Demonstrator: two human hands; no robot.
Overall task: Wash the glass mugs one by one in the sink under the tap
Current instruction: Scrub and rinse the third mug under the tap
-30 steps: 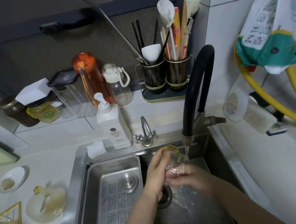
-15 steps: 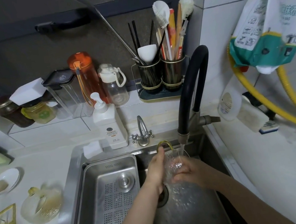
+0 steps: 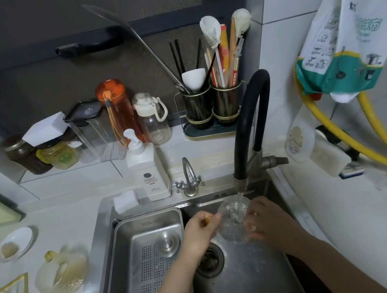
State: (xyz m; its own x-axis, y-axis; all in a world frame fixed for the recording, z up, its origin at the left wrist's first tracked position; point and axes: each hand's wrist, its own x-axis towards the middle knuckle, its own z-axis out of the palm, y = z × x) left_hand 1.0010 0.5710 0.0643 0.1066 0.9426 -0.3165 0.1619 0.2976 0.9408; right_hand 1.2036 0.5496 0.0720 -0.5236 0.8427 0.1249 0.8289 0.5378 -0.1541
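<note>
1. Looking down on a cramped kitchen corner: steel sink [image 3: 242,285] at six o'clock, pale counter [image 3: 57,220] at nine, tiled wall behind.
2. Holding a glass mug [image 3: 234,219] mouth-up beneath the black tap [image 3: 246,124], at twelve o'clock over the drain [image 3: 208,258], stream pouring inside.
3. Pinching the amber handle with the left hand [image 3: 200,230], closed at nine o'clock of the mug.
4. Cupping the body with the right hand [image 3: 268,220], wrapped around at three o'clock.
5. Risking a slip: wet glass sliding free, striking steel, chipping.
6. Risking splashing onto the counter if overfilling.
7. Appearing clear, ribbed, water-blurred; waiting at eight o'clock, another mug [image 3: 61,274].
</note>
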